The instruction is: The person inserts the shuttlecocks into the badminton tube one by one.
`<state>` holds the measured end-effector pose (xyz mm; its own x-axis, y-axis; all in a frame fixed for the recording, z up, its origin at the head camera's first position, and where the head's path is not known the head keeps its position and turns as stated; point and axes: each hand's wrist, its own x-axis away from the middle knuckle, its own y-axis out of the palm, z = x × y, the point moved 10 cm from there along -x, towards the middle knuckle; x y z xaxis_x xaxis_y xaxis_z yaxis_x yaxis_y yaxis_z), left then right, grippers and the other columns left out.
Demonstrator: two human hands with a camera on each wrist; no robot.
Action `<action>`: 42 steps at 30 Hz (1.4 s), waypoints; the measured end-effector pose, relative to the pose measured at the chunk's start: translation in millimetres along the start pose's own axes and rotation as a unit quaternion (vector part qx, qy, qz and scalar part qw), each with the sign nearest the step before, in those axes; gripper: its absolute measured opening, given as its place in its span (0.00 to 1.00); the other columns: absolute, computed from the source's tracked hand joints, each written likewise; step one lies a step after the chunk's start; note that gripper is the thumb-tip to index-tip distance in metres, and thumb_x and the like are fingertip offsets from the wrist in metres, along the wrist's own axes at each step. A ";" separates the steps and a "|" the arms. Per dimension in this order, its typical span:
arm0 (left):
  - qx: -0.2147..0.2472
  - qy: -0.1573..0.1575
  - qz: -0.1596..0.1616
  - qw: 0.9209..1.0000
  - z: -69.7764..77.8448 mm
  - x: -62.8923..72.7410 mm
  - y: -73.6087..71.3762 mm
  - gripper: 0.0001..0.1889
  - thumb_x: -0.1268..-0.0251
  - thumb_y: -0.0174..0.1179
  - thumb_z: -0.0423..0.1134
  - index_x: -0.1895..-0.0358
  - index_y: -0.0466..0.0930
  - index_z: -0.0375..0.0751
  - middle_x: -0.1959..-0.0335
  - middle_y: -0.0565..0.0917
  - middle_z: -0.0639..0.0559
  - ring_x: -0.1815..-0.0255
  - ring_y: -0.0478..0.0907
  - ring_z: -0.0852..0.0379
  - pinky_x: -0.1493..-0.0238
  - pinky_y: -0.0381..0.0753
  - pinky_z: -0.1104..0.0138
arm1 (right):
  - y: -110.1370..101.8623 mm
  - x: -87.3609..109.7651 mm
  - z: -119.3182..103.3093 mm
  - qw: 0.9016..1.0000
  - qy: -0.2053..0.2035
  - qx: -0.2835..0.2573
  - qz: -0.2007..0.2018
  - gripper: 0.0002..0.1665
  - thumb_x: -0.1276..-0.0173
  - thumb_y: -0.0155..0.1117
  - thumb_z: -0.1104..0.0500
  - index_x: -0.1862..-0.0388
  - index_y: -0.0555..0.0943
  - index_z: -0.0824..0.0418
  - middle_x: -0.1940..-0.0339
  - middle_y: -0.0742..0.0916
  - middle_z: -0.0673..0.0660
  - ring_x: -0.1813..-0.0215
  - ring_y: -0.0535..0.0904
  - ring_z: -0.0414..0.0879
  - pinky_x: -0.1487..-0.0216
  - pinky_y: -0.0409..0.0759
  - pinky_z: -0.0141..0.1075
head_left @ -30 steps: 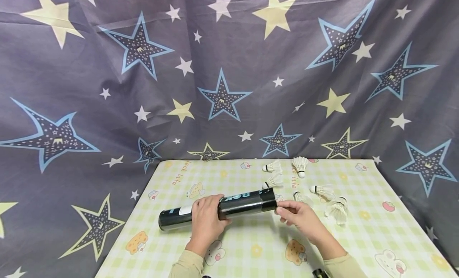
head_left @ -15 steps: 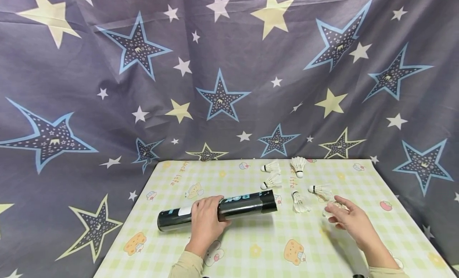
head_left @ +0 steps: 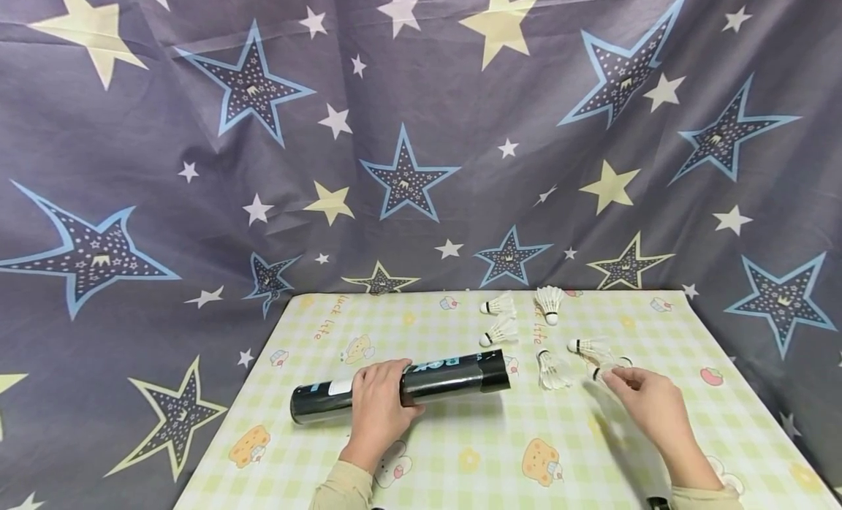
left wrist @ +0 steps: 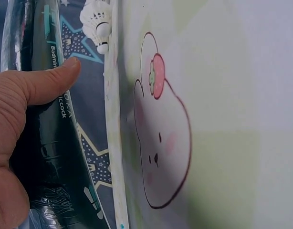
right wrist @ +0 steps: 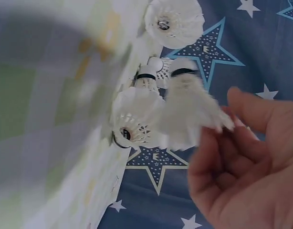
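Note:
My left hand [head_left: 381, 404] grips a black badminton tube [head_left: 450, 375] around its middle, tilted with the right end raised. In the left wrist view the thumb [left wrist: 53, 86] lies across the tube's printed side. My right hand [head_left: 654, 411] pinches a white shuttlecock [right wrist: 187, 105] by the feather edge, its black-banded cork pointing away from the fingers. That shuttlecock is slightly blurred in the right wrist view and mostly hidden by the hand in the head view. Close by lies another shuttlecock [head_left: 588, 347] on its side, and one more [head_left: 552, 370] sits nearer the tube's right end.
Farther back on the table lie three shuttlecocks: a left one [head_left: 498, 305], one just in front of it [head_left: 498, 330], and one with its cork toward me [head_left: 550, 304]. A checked cloth [head_left: 473, 429] covers the table. Behind it hangs a dark star-patterned curtain [head_left: 421, 254].
My right hand has left the tube's right end, moved right to the shuttlecocks, and taken hold of one by its feathers. My left hand and the tube stay nearly still.

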<state>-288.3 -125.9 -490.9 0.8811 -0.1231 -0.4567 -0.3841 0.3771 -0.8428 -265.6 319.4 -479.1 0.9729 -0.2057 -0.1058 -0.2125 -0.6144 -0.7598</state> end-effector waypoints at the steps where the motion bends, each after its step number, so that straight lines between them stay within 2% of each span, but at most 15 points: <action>1: 0.000 0.002 0.003 1.000 0.3 0.0 -0.4 0.47 0.66 0.92 0.53 0.34 0.82 0.52 0.40 0.89 0.49 0.37 0.82 0.44 0.30 0.73 0.46 | -6.0 0.8 -3.7 0.999 -0.011 0.016 0.030 0.23 0.23 0.69 0.48 0.45 0.90 0.66 0.55 0.94 0.67 0.57 0.91 0.60 0.57 0.87 0.50; 2: -0.001 0.005 0.005 1.000 0.6 0.0 -0.7 0.47 0.67 0.92 0.53 0.35 0.82 0.52 0.41 0.89 0.49 0.37 0.82 0.44 0.31 0.73 0.46 | -10.7 1.7 -7.0 0.998 -0.021 0.024 0.059 0.18 0.25 0.71 0.51 0.50 0.91 0.65 0.58 0.94 0.64 0.59 0.91 0.57 0.58 0.86 0.48; 4: -0.003 0.010 0.011 1.000 1.3 0.1 -1.5 0.47 0.67 0.92 0.53 0.35 0.82 0.51 0.41 0.89 0.49 0.38 0.82 0.44 0.32 0.73 0.46 | -11.3 2.3 -10.3 0.997 -0.026 -0.009 0.073 0.13 0.26 0.73 0.54 0.53 0.91 0.63 0.61 0.94 0.60 0.63 0.88 0.45 0.62 0.84 0.39; 7: -0.002 0.011 0.013 1.000 1.3 0.3 -2.2 0.47 0.68 0.92 0.53 0.36 0.82 0.51 0.42 0.89 0.49 0.39 0.83 0.44 0.32 0.73 0.46 | 3.7 0.1 -13.8 0.991 -0.012 -0.129 0.038 0.15 0.25 0.73 0.56 0.47 0.89 0.65 0.62 0.94 0.52 0.64 0.83 0.32 0.64 0.81 0.29; 10: -0.002 0.011 0.011 1.000 1.5 0.5 -2.6 0.46 0.67 0.92 0.53 0.36 0.82 0.51 0.41 0.89 0.49 0.39 0.83 0.44 0.32 0.73 0.47 | 26.8 -0.7 -22.3 0.968 0.014 -0.250 -0.016 0.20 0.24 0.72 0.56 0.42 0.86 0.70 0.63 0.92 0.41 0.64 0.83 0.31 0.63 0.82 0.27; 12: 0.000 0.013 0.012 1.000 2.2 0.8 -2.8 0.46 0.68 0.92 0.52 0.36 0.83 0.50 0.42 0.89 0.49 0.39 0.83 0.44 0.32 0.74 0.46 | 43.3 0.5 -34.8 0.954 0.018 -0.294 -0.045 0.21 0.25 0.72 0.58 0.40 0.85 0.71 0.63 0.92 0.37 0.62 0.84 0.34 0.61 0.83 0.28; 18: -0.007 0.021 0.017 1.000 4.3 2.4 -2.2 0.47 0.69 0.92 0.53 0.36 0.83 0.51 0.42 0.90 0.50 0.40 0.83 0.46 0.32 0.74 0.47 | 85.4 7.0 -80.1 0.934 -0.003 -0.340 -0.109 0.20 0.24 0.71 0.60 0.40 0.85 0.71 0.57 0.93 0.40 0.60 0.84 0.34 0.57 0.83 0.29; 22: -0.010 0.024 0.022 0.999 5.0 3.0 -2.4 0.47 0.70 0.93 0.52 0.37 0.83 0.51 0.43 0.90 0.51 0.41 0.84 0.46 0.32 0.74 0.47 | 102.4 12.0 -100.3 0.920 -0.015 -0.368 -0.137 0.16 0.21 0.65 0.62 0.41 0.81 0.72 0.63 0.91 0.39 0.63 0.81 0.37 0.58 0.81 0.30; 26: -0.005 0.017 0.024 1.000 3.6 2.8 -4.3 0.47 0.70 0.93 0.52 0.37 0.83 0.51 0.43 0.90 0.50 0.40 0.83 0.45 0.33 0.74 0.47 | 114.6 15.4 -107.3 0.908 -0.001 -0.390 -0.157 0.14 0.18 0.61 0.61 0.41 0.75 0.69 0.69 0.88 0.40 0.65 0.80 0.40 0.56 0.80 0.32; 30: 0.000 0.012 0.023 1.000 3.3 2.8 -6.4 0.47 0.70 0.93 0.52 0.37 0.83 0.51 0.43 0.90 0.50 0.40 0.83 0.45 0.32 0.74 0.46 | 117.8 17.9 -106.4 0.911 0.007 -0.384 -0.152 0.15 0.17 0.60 0.60 0.39 0.74 0.67 0.67 0.90 0.42 0.64 0.80 0.39 0.55 0.78 0.32; 33: 0.001 0.007 0.023 1.000 2.8 3.1 -7.3 0.47 0.70 0.93 0.52 0.37 0.83 0.50 0.43 0.90 0.50 0.40 0.83 0.45 0.31 0.73 0.46 | 118.5 20.4 -109.5 0.916 -0.013 -0.372 -0.148 0.15 0.17 0.61 0.60 0.40 0.76 0.67 0.59 0.94 0.50 0.59 0.84 0.36 0.50 0.79 0.29; 37: 0.003 0.004 0.025 1.000 2.1 2.9 -7.7 0.47 0.70 0.93 0.51 0.37 0.83 0.50 0.42 0.90 0.50 0.39 0.83 0.45 0.32 0.73 0.46 | 118.3 23.6 -113.4 0.923 -0.041 -0.360 -0.134 0.14 0.17 0.61 0.60 0.42 0.79 0.68 0.50 0.94 0.62 0.50 0.89 0.36 0.44 0.80 0.26; 39: 0.005 0.005 0.027 1.000 2.1 2.5 -7.8 0.47 0.70 0.93 0.51 0.37 0.83 0.51 0.42 0.90 0.50 0.39 0.83 0.45 0.32 0.73 0.46 | 115.6 24.9 -112.4 0.930 -0.045 -0.347 -0.114 0.14 0.17 0.62 0.58 0.42 0.81 0.66 0.50 0.94 0.63 0.51 0.88 0.37 0.46 0.81 0.26; 42: 0.010 0.002 0.030 1.000 1.3 1.5 -8.7 0.47 0.70 0.93 0.51 0.37 0.83 0.51 0.42 0.89 0.50 0.39 0.83 0.45 0.31 0.73 0.46 | 108.7 26.2 -109.5 0.943 -0.046 -0.322 -0.074 0.14 0.21 0.67 0.55 0.43 0.84 0.61 0.53 0.91 0.57 0.54 0.84 0.37 0.51 0.81 0.27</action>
<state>-283.3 -128.2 -483.9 0.8560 -0.1032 -0.5066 -0.4302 0.4014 -0.8086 -273.3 163.8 -494.3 0.9938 -0.0321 -0.1066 -0.0557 -0.9725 -0.2261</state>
